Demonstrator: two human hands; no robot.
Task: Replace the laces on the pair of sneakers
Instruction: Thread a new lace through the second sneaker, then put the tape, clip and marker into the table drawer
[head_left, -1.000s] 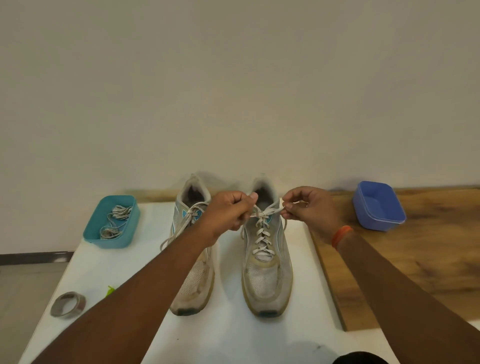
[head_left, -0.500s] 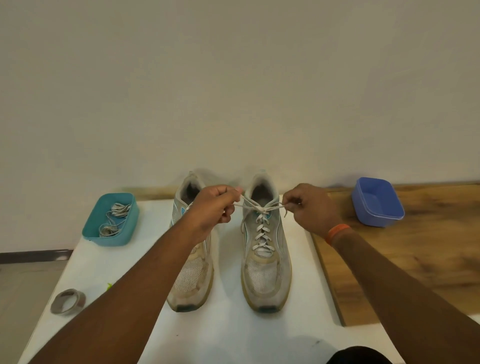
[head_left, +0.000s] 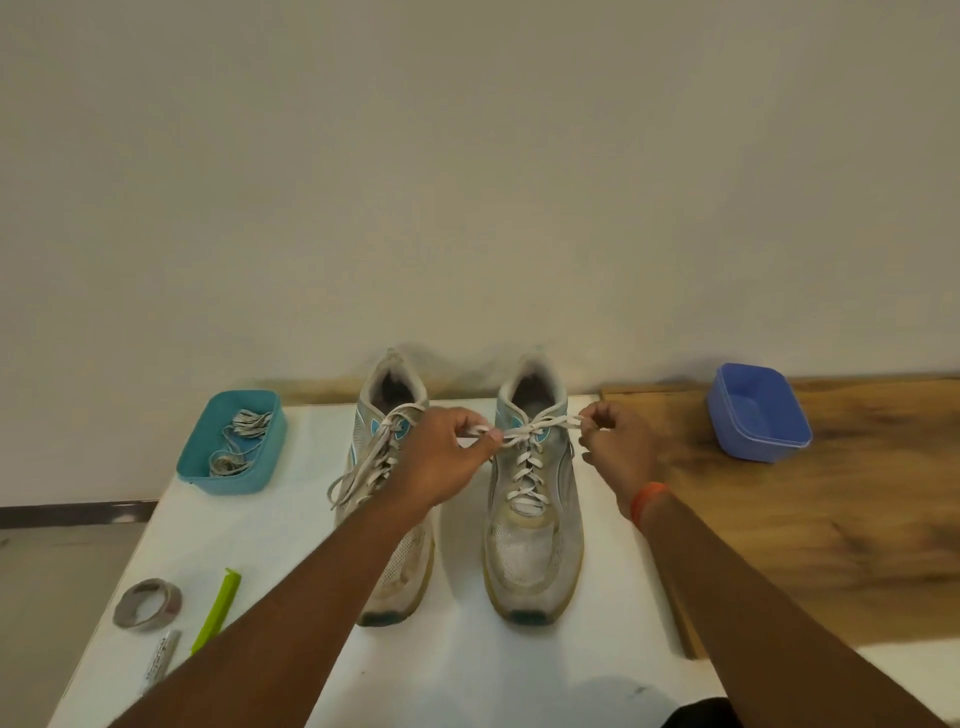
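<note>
Two worn grey sneakers stand side by side on the white table (head_left: 291, 525), toes toward me. The right sneaker (head_left: 532, 525) carries a white lace (head_left: 527, 460) threaded up its eyelets. My left hand (head_left: 441, 457) pinches one end of that lace near the top eyelets. My right hand (head_left: 615, 444) pinches the other end, and the lace runs taut between them. The left sneaker (head_left: 395, 561) is partly hidden by my left forearm; its lace (head_left: 363, 467) hangs loose over its side. A teal box (head_left: 197, 457) at the back left holds a bundle of greyish laces (head_left: 241, 439).
An empty blue box (head_left: 737, 441) sits on a wooden board (head_left: 831, 519) at the right. Near the table's front left lie a roll of tape (head_left: 148, 603), a green clip (head_left: 218, 608) and a marker (head_left: 158, 660). A plain wall rises right behind the sneakers.
My hands, close together over the right sneaker's tongue a second ago, have pulled apart sideways and drawn the lace ends taut. The camera has tilted slightly down.
</note>
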